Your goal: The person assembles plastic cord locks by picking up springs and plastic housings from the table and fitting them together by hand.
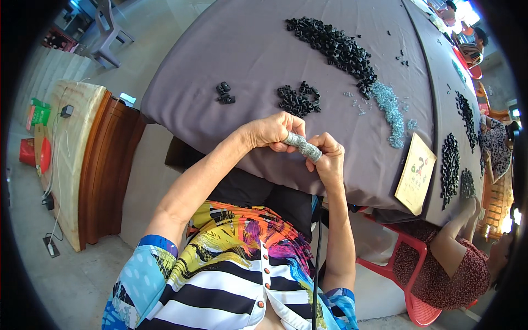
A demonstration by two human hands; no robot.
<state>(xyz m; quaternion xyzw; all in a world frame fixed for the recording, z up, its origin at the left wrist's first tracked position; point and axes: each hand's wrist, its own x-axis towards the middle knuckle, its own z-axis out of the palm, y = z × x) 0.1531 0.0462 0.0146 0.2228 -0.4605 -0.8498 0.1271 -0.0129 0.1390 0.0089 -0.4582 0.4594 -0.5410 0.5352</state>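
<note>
Above the table's front edge, my left hand (273,132) and my right hand (330,155) pinch a short, speckled grey roll (302,146) between them, one at each end. What the roll is made of is too small to tell. Just beyond my hands lies a small heap of black plastic parts (297,100). A few larger black pieces (225,93) sit apart to its left. Farther back stretches a long pile of black parts (336,50), and small, clear bluish springs (389,113) spread from its near end.
A grey-purple cloth (247,44) covers the table. A yellowish booklet (415,175) lies at its right front edge. More black piles (449,165) are beyond it, near another seated person (456,258) on a red chair (407,269). A marble-topped cabinet (74,154) stands left.
</note>
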